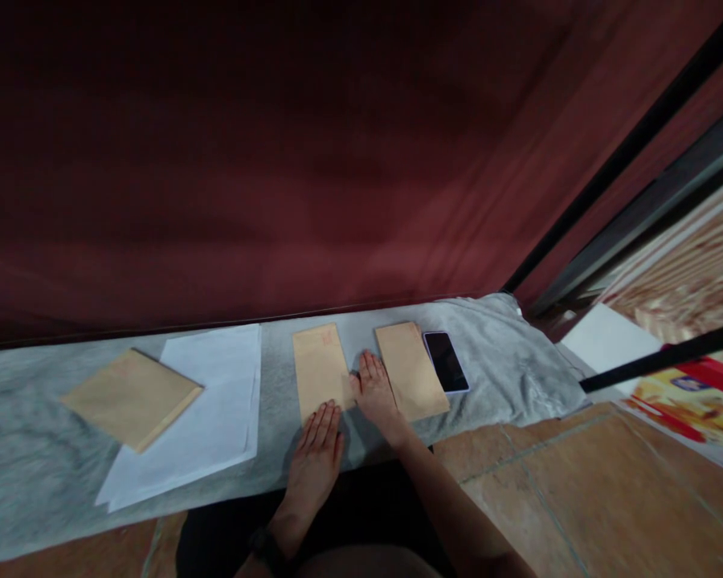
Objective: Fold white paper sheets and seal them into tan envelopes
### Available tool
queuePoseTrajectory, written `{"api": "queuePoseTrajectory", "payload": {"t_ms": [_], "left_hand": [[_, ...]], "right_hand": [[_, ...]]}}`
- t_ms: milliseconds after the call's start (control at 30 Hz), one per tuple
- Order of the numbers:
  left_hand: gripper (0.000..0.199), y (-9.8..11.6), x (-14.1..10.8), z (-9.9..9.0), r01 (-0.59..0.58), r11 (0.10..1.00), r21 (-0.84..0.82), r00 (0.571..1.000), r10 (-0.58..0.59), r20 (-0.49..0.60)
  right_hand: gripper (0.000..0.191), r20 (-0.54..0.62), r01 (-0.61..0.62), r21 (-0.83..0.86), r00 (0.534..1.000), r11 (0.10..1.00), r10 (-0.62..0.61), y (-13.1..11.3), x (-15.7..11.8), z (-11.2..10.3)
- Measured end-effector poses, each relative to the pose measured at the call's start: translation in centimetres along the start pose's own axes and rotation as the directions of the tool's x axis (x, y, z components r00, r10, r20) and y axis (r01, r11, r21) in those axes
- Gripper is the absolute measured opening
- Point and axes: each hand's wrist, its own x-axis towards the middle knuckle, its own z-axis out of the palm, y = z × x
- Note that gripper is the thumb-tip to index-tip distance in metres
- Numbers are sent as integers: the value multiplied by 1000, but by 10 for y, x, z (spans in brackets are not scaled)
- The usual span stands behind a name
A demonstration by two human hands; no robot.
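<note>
Wearing dark trousers [226, 530], closest to lens at bottom ctr, w/ dark wristband [267, 547] on L wrist. Laying L hand [316, 453] palm down, fingers straight & close together, tips resting over near end of mid. envelope [319, 365]; gripping nothing. Laying R hand [377, 395] flat too, grasping nothing, fingers extending into gap btwn mid. envelope & R envelope [413, 369]: touching former's R edge w/ thumb, resting outer side of hand at latter's L edge. Having both brown envelopes lying on cloth-covered bench [494, 385], grey & a bit wrinkled at R end. Seeing small red print [328, 338] near far R corner of mid. envelope. Noting phone [447, 361] just R of R envelope, screen looking dark, touching it or tucking slightly under, not telling which. Spotting white sheets [222, 409] farther L, stacking unevenly, w/ third brown envelope [131, 397] lying cornerwise, partly on sheets, partly on bench. Facing dark red wall [265, 177] behind, w/ black pole [608, 181] rising at bench's R end. Catching tiled floor [536, 482] below, plus white card [611, 341] & red-yellow package [696, 401] far R, lying partly behind black bar [675, 353].
</note>
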Motion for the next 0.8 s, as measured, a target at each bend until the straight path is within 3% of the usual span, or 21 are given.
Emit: {"api": "queuePoseTrajectory", "payload": {"t_ms": [333,533,700,800], "left_hand": [[49,-1,-1,3,-8,1000,0,999,8,-43],[49,2,2,0,2,1000,-5,999,-2,-39],[50,3,2,-3,18,1000,-6,1000,-18,1],[51,5,1,-4,18,1000,5,999,-18,33]], "right_hand": [[52,30,-63,36,998,997,62,0,14,-6],[50,60,8,124,998,992,-15,-16,-4,-8],[49,110,-1,119,994,993,-12,-34,-13,-18],[48,127,80,152,987,985,-100,-44,-16,-25]]}}
